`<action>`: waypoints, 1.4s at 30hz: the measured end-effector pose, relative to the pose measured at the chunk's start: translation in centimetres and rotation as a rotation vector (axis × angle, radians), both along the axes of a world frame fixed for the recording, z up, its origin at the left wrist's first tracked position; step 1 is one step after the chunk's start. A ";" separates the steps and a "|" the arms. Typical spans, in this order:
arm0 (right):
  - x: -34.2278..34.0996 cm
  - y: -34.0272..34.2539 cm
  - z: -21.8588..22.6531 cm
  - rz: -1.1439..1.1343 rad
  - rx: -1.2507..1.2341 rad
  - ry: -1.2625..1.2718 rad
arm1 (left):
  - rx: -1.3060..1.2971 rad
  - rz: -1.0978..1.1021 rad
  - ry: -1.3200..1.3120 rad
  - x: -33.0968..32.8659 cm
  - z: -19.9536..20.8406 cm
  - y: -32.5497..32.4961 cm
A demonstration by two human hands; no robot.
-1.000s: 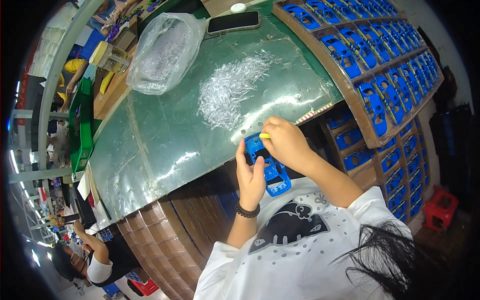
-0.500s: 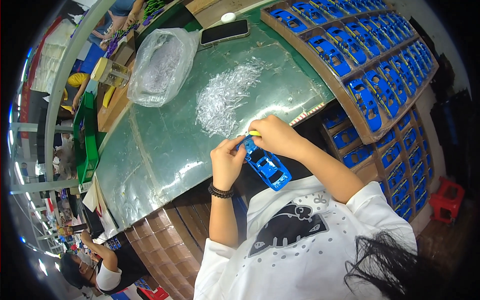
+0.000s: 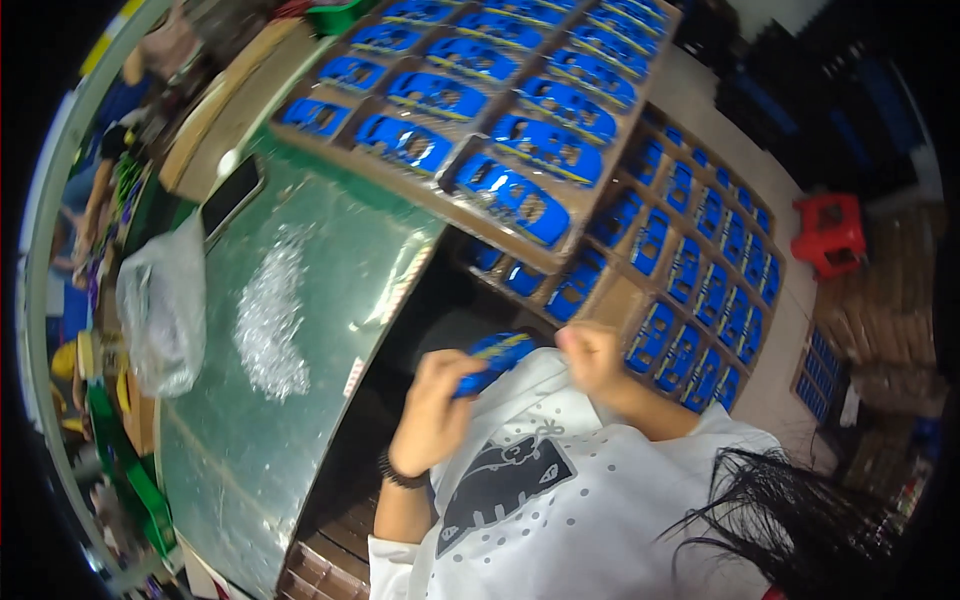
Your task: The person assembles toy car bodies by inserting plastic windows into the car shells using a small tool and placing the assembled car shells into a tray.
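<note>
A blue plastic toy car body [image 3: 505, 355] with a yellow strip along its side is in my left hand [image 3: 433, 405], gripped at its near end, in front of my shirt. My right hand [image 3: 597, 362] is apart from the car, to its right, beside the lower tray of car bodies [image 3: 610, 300]. Its fingers look curled in, and blur hides whether anything is in them. Farther left on the green table [image 3: 240, 490] lies a pile of small clear plastic pieces [image 3: 270, 325].
An upper brown tray [image 3: 560, 255] of blue car bodies overhangs the table's far corner. A clear plastic bag [image 3: 165, 310] and a phone [image 3: 233, 197] lie on the table's left side. A red stool [image 3: 828, 235] stands on the floor at the right.
My view has swung right toward the trays. My hands have separated: the left keeps the car body, now turned to show its side, while the right has let go of it.
</note>
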State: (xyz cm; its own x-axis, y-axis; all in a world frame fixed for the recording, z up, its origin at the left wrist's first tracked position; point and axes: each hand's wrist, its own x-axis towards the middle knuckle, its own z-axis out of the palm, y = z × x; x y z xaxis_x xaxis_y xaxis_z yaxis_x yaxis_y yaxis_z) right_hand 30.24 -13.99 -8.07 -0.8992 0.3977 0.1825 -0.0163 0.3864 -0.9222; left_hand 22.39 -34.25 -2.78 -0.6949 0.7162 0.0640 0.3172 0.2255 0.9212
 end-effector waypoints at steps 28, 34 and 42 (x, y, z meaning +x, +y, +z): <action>-0.7 -5.8 7.3 0.595 -0.234 -0.128 | 1.169 0.300 -0.615 8.0 -2.9 -1.5; -9.9 -15.2 8.4 0.830 0.330 0.024 | 1.350 1.051 -0.606 11.0 -1.4 -9.7; -19.1 -19.0 4.6 0.884 0.506 0.035 | 1.084 1.200 -0.446 10.6 -0.6 -10.7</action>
State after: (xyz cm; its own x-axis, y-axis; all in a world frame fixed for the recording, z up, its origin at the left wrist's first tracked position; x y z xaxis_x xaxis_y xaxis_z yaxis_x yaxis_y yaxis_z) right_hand 11.10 -32.95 -3.45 -0.8246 -0.5373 0.1769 -0.5086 0.5672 -0.6478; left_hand 32.98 -44.99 -3.39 -0.8769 -0.4370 -0.2004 0.1372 -0.6270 0.7669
